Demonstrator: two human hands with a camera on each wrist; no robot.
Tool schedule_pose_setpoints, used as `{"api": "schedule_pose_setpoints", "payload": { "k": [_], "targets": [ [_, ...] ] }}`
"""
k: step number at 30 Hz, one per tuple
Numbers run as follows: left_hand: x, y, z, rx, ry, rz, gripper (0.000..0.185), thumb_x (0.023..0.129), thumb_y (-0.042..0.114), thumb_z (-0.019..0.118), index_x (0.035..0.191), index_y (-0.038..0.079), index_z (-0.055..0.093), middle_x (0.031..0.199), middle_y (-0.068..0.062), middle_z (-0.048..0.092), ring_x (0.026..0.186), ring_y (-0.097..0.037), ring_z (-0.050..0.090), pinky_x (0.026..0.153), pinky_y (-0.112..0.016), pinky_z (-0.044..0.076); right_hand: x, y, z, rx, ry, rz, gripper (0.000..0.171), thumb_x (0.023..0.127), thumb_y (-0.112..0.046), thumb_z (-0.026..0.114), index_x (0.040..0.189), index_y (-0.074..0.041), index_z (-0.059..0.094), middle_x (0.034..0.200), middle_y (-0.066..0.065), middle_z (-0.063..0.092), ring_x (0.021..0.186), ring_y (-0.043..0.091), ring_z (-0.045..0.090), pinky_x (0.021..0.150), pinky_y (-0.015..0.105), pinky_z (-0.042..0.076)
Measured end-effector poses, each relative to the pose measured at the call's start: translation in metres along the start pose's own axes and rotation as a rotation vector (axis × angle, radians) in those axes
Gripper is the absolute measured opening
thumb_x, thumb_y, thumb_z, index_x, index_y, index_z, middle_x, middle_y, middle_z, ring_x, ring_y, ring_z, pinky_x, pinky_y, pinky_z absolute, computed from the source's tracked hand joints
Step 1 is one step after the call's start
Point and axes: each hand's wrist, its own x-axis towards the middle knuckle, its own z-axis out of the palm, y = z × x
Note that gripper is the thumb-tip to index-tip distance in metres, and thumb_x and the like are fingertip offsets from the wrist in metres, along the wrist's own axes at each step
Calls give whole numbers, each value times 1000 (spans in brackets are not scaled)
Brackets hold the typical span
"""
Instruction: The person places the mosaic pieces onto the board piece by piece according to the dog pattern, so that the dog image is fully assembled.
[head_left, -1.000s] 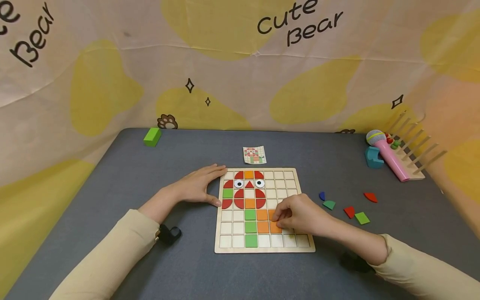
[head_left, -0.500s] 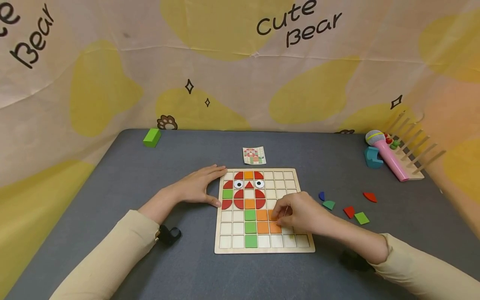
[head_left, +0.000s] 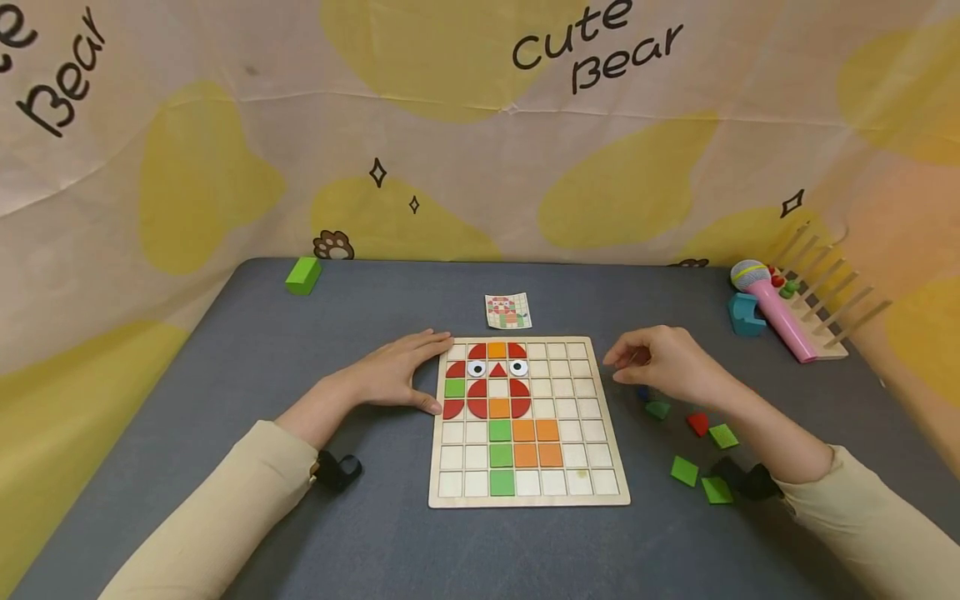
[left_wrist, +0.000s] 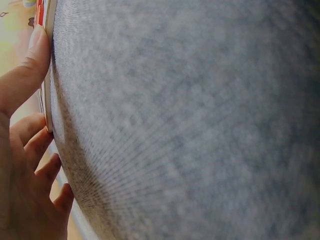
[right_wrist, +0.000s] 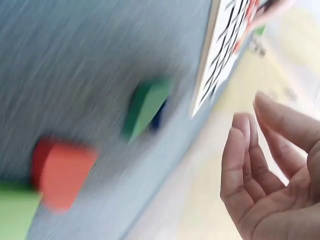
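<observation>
In the centre of the head view, the wooden grid board (head_left: pixel 528 497) is lying flat on the grey table (head_left: pixel 225 350), with red, orange and green pieces filling part of its squares. The left hand (head_left: pixel 393 375) is resting flat, fingers straight, against the board's left edge; the left wrist view is showing its fingers (left_wrist: pixel 30 65) touching that edge.

The right hand (head_left: pixel 663 362) is hovering above the table just right of the board's upper right part, fingers loosely curled and grasping nothing; the right wrist view is showing its palm (right_wrist: pixel 280 200) empty. Directly below it, a teal piece (head_left: pixel 658 409) is lying beside a small blue one, mostly hidden. A red piece (head_left: pixel 698 423) and 3 green squares (head_left: pixel 684 471) are lying lower right of them.

A small pattern card (head_left: pixel 508 310) is sitting above the board. A pink toy microphone (head_left: pixel 780 312) is leaning on a wooden rack at the right edge.
</observation>
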Motion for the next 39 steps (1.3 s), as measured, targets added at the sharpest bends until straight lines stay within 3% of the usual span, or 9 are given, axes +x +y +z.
{"api": "schedule_pose_setpoints", "payload": {
  "k": [8, 16, 19, 29, 39],
  "targets": [
    [-1, 0, 0, -6, 4, 3, 105, 75, 60, 77, 157, 17, 28, 166, -7, 25, 155, -33, 19, 120, -64, 24, -5, 43, -25, -23, -66, 5, 17, 84, -15, 77, 100, -13, 74, 94, -1, 75, 78, 2, 63, 69, 19, 51],
    [-2, -1, 0, -5, 10, 6, 105, 75, 60, 77, 157, 16, 29, 166, -6, 26, 155, -33, 19, 120, -63, 24, -14, 66, -26, 105, -271, -15, 25, 82, -27, 80, 99, -12, 70, 86, -1, 69, 75, 2, 61, 69, 19, 53],
    [-2, -2, 0, -4, 10, 8, 105, 75, 60, 77, 157, 16, 28, 166, -7, 26, 155, -33, 19, 120, -63, 24, -15, 67, -24, 114, -313, -21, 28, 80, -30, 81, 98, -12, 69, 83, -1, 67, 73, 3, 59, 67, 19, 52],
    [-1, -1, 1, -2, 10, 2, 105, 75, 60, 77, 157, 17, 28, 166, -6, 26, 155, -33, 19, 120, -64, 24, -12, 63, -16, -3, -310, -20, 26, 74, -33, 85, 85, -17, 68, 76, -6, 63, 69, 1, 55, 62, 20, 48],
    [-1, 0, 0, 9, 9, 5, 103, 76, 58, 77, 157, 16, 29, 166, -6, 26, 155, -34, 20, 120, -64, 24, -11, 61, -14, 24, -327, -38, 24, 75, -25, 85, 79, -15, 65, 71, -6, 62, 63, 1, 55, 59, 20, 48]
  ]
}}
